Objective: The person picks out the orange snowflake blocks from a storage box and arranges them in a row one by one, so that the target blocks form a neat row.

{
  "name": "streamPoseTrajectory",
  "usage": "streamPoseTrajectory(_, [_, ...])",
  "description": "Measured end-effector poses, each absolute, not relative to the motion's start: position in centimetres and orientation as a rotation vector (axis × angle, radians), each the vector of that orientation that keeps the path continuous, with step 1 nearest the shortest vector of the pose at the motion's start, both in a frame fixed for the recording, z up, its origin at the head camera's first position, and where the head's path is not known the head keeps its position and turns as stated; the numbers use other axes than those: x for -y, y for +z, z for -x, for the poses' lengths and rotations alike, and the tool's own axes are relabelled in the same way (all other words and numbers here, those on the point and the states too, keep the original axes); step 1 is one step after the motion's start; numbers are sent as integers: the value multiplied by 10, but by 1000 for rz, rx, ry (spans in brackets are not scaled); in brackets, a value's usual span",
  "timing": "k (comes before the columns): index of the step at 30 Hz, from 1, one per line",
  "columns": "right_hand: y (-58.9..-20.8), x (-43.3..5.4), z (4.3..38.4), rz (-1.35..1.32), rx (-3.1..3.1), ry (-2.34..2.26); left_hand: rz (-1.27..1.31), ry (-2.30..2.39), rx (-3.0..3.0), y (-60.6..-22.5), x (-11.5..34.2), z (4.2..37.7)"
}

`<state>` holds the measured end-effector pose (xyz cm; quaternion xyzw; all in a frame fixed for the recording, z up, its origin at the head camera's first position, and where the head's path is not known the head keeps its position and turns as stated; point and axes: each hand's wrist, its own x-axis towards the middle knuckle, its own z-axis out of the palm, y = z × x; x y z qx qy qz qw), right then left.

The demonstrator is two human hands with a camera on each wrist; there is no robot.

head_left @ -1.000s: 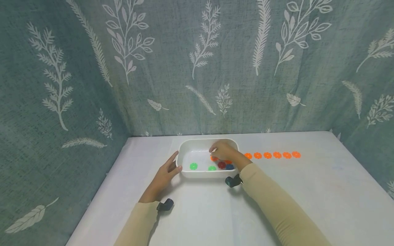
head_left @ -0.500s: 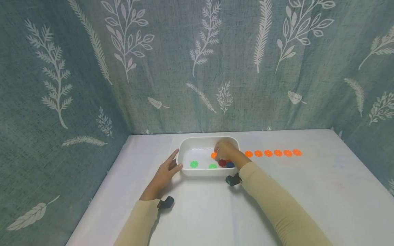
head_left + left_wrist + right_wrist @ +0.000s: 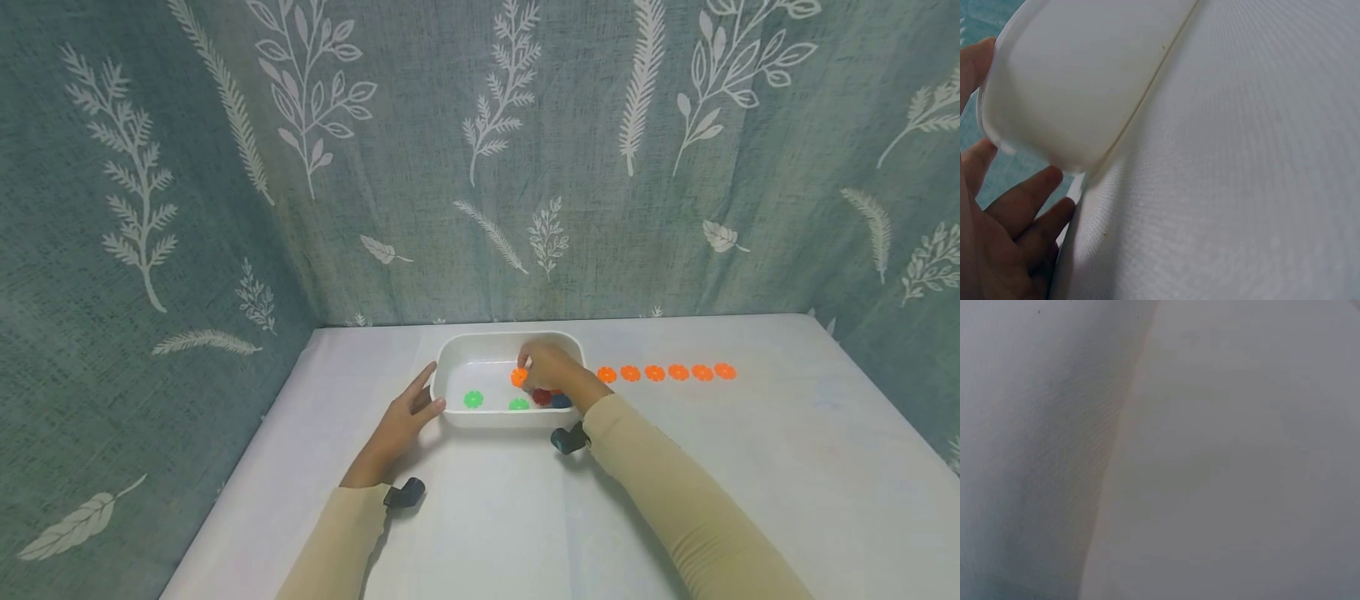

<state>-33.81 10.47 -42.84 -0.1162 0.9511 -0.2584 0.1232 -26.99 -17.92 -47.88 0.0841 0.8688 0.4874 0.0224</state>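
A white tray [image 3: 491,422] lies near the back of the table. My left hand [image 3: 397,429] rests against its left end, thumb at the front corner; in the left wrist view the fingers [image 3: 1025,197] touch the outer wall [image 3: 1079,87], fairly straight. My right hand [image 3: 551,367] reaches inside the tray's right half and pinches an orange flower-shaped disc [image 3: 518,377] at its fingertips. Under and beside that hand lie a dark red disc [image 3: 541,397], a dark blue disc [image 3: 561,402] and a partly hidden orange one. A green disc [image 3: 473,399] and another green disc [image 3: 518,404] lie further left.
Right of the tray, several orange discs [image 3: 654,373] stand in a row on the white table [image 3: 675,467]. A patterned green cloth [image 3: 420,167] hangs behind and at the sides. The right wrist view shows only blurred tray wall [image 3: 1222,456] and cloth.
My right hand has shifted slightly right and down among the discs, and the orange disc at its fingertips now faces the camera more fully. My left hand stays at the tray.
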Motion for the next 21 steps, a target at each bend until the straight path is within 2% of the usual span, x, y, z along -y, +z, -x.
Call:
streamPoseTrajectory(12, [-427,-105,341,189,-2627,-982,-279,1526,-2684,-479,179,271])
streamPoseTrajectory(21, [-423,-108,342,199,-2527,-1153,-284,1519,-2693,-477,178,269])
